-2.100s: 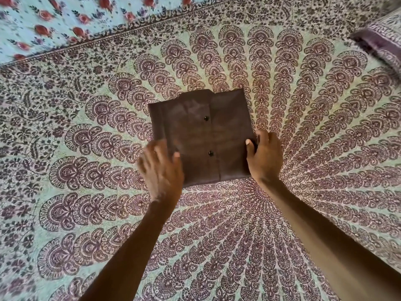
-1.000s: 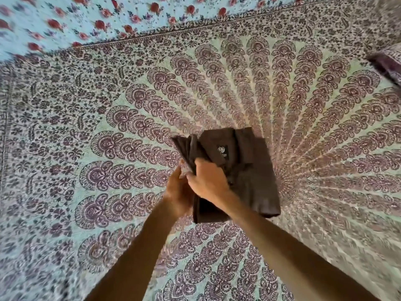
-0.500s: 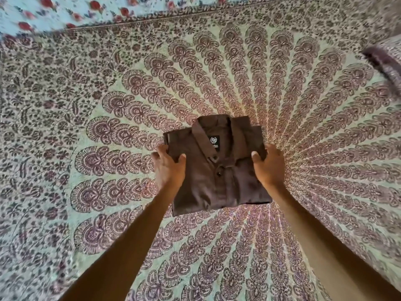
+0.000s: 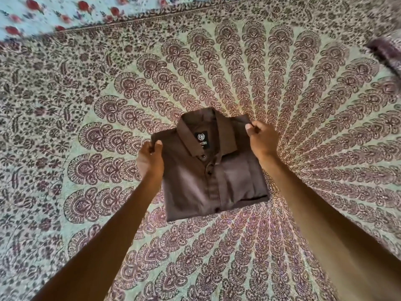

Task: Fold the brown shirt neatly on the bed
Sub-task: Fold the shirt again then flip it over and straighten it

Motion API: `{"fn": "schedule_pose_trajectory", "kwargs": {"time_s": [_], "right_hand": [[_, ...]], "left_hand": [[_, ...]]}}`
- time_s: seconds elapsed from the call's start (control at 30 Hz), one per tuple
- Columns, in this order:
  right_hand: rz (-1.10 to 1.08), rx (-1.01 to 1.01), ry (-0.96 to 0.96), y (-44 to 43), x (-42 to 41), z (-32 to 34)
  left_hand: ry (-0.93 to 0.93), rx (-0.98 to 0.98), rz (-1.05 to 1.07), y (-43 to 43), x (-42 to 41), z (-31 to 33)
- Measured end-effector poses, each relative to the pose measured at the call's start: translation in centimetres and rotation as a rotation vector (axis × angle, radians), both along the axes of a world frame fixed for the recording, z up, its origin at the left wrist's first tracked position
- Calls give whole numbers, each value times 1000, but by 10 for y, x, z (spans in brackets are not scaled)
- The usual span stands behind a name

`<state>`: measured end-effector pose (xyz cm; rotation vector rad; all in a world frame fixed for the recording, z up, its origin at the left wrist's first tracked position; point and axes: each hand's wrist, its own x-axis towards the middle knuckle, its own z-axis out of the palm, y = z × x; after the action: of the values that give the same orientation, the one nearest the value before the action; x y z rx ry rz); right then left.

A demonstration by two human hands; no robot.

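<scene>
The brown shirt (image 4: 201,177) lies folded into a compact rectangle on the bed (image 4: 282,94), collar and black neck label facing up, button placket down its middle. My left hand (image 4: 149,159) pinches the shirt's upper left shoulder corner between thumb and fingers. My right hand (image 4: 260,137) pinches the upper right shoulder corner the same way. Both forearms reach in from the bottom of the view.
The bed is covered with a green and maroon peacock-feather print sheet. A light blue cloth with red flowers (image 4: 54,11) lies along the far left edge. A dark patterned pillow (image 4: 388,53) sits at the far right.
The folded shirt was turned over from its back to collar-side up and laid flat. My hands slid from its sides up to the shoulder corners and now pinch them.
</scene>
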<state>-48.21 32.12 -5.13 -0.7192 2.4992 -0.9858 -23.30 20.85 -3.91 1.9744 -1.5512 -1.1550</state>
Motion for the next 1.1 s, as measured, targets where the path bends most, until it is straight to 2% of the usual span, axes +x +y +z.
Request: {"fn": "schedule_pose_trajectory", "kwargs": {"time_s": [0.13,0.23,0.3,0.37,0.5,0.7,0.83,0.97,1.1], "right_hand": [[-29,111,-26,-11,-12,-19],[-54,187,-5,-13,-16,-32],[-35,148,6,-14,-16,-34],[-15,126,70,-14,-14,-30],[61,202,264,-14,-4,-24],[39,74,237,19,12,-20],[101,79,229,27,13,-27],[1,80,128,6,2,-27],[-32,117,46,-17,-3,-13]], "left_hand": [[-126,110,-133,-12,2,-13],[-153,77,-154,-24,-2,-16],[-143,54,-155,-29,-5,-17],[-127,33,-128,-33,-9,-18],[-208,11,-134,-33,-14,-19],[-104,-27,-23,-13,-15,-21],[-32,83,69,-27,-14,-21],[102,227,123,-47,-4,-27],[133,202,84,-46,1,-23]]}}
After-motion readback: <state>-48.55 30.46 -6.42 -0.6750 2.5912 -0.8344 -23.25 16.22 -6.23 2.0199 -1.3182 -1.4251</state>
